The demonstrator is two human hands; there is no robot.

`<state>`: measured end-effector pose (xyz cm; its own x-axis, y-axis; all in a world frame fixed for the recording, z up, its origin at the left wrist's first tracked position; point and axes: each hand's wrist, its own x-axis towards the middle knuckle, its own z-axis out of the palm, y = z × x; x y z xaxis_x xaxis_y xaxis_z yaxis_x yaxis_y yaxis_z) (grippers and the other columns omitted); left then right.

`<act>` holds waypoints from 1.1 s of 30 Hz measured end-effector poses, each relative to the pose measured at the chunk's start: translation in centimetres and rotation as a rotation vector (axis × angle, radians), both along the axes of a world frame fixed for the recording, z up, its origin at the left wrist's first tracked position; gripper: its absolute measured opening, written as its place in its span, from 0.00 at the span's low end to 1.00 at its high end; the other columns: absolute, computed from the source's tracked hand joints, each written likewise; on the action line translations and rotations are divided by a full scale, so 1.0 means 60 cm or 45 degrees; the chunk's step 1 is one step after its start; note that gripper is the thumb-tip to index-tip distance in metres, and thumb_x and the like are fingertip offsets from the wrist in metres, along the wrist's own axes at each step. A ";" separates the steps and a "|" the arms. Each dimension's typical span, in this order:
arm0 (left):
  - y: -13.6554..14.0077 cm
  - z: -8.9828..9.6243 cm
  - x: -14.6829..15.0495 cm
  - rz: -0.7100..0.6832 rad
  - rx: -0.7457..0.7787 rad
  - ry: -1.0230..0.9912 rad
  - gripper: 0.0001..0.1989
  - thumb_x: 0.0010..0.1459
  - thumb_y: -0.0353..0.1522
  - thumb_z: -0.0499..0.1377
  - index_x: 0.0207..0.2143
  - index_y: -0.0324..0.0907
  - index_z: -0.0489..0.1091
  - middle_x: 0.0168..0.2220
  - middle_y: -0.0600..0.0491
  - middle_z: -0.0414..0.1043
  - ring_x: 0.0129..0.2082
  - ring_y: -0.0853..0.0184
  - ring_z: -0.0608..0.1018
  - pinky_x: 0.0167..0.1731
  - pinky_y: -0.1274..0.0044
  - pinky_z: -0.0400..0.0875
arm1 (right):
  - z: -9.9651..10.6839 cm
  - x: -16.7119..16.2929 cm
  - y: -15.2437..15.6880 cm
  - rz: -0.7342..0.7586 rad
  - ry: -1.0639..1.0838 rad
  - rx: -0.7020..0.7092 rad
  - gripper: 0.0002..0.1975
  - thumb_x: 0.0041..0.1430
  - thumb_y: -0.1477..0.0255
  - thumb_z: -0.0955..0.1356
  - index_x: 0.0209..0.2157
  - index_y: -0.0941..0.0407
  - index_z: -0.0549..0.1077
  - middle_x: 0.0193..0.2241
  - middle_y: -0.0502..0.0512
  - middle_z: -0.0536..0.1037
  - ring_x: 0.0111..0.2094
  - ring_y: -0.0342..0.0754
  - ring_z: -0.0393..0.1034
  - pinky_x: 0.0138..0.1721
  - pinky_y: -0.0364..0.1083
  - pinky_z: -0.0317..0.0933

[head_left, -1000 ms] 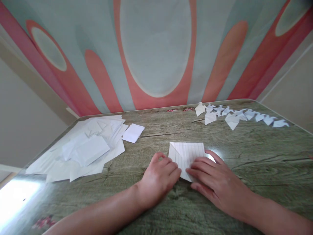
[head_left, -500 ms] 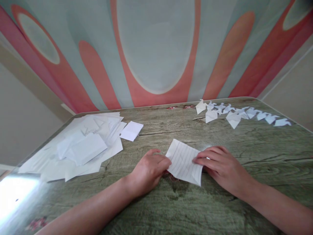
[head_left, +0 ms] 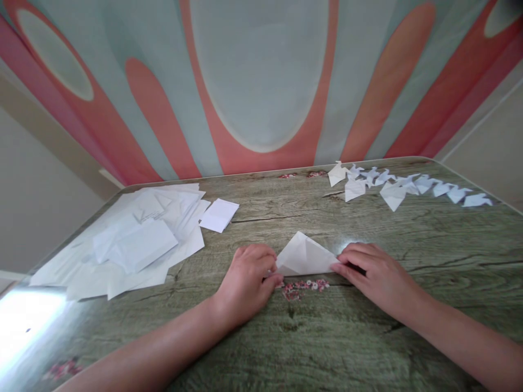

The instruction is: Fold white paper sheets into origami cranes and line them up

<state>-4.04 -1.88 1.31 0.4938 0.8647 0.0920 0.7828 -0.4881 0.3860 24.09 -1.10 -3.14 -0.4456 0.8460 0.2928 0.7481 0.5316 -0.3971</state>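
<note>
A white sheet of paper (head_left: 305, 255), doubled over into a triangle, stands between my hands with its peak pointing away from me and its long edge towards me. My left hand (head_left: 251, 275) pinches the left corner between thumb and fingers. At the right corner, the thumb and fingertips of my right hand (head_left: 368, 272) are closed on the paper. A faint crease runs down the triangle's face. The ruled side seen earlier is hidden.
Loose white sheets (head_left: 122, 239) lie piled at the left, beside a small stack of paper squares (head_left: 219, 215). Several folded paper birds (head_left: 394, 193) line the back right. The wood-patterned table (head_left: 261, 348) carries printed flowers (head_left: 304, 288) and meets a patterned wall (head_left: 261, 81).
The paper lay opened as a lined square; now it is doubled into a triangle with its plain side showing. Both hands have shifted to its two side corners.
</note>
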 end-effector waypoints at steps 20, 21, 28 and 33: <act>0.015 -0.004 0.007 0.064 0.097 0.350 0.15 0.65 0.35 0.49 0.30 0.40 0.70 0.35 0.48 0.70 0.38 0.61 0.70 0.38 0.70 0.62 | 0.000 -0.009 0.004 -0.177 -0.138 0.046 0.14 0.63 0.64 0.64 0.25 0.54 0.69 0.26 0.50 0.73 0.30 0.48 0.67 0.35 0.48 0.55; 0.015 -0.003 0.007 0.061 0.096 0.359 0.15 0.65 0.36 0.49 0.30 0.40 0.70 0.35 0.48 0.70 0.38 0.61 0.70 0.38 0.70 0.62 | -0.001 -0.009 0.004 -0.176 -0.140 0.049 0.14 0.63 0.64 0.64 0.25 0.54 0.69 0.26 0.50 0.73 0.30 0.48 0.67 0.35 0.48 0.55; 0.018 -0.004 0.009 0.046 0.107 0.413 0.16 0.66 0.36 0.48 0.29 0.39 0.70 0.35 0.48 0.70 0.37 0.61 0.71 0.38 0.69 0.63 | 0.003 -0.012 0.003 -0.167 -0.163 0.066 0.12 0.63 0.67 0.64 0.25 0.54 0.69 0.26 0.50 0.72 0.30 0.47 0.67 0.34 0.47 0.54; 0.017 -0.008 0.009 0.038 0.139 0.442 0.15 0.66 0.36 0.48 0.31 0.39 0.69 0.36 0.48 0.70 0.38 0.60 0.71 0.39 0.68 0.63 | 0.007 -0.014 0.002 -0.185 -0.186 0.063 0.13 0.63 0.67 0.64 0.24 0.54 0.68 0.25 0.49 0.72 0.31 0.47 0.66 0.35 0.47 0.54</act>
